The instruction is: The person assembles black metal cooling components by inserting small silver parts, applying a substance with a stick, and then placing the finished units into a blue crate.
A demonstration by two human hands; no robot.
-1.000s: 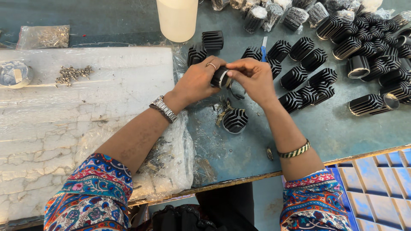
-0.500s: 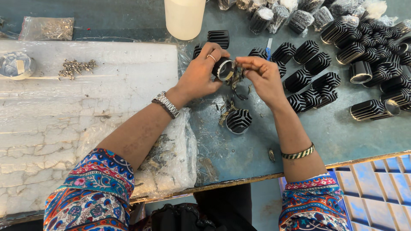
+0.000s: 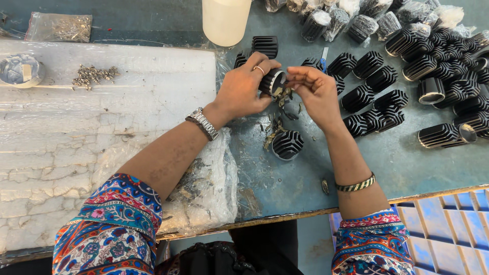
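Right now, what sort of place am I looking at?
Probably a small assembly workshop: dozens of identical black finned housings cover the bench, loose screws lie nearby, and the left hand holds one housing.

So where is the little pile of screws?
In the head view, the pile of screws lies far left on the white plastic-covered board, beside the round tape roll, away from both hands.

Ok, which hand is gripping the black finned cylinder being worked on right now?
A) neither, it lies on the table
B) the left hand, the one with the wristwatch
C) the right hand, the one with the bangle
B: the left hand, with the wristwatch, wraps the black finned cylinder, while the right hand only pinches at its open end.
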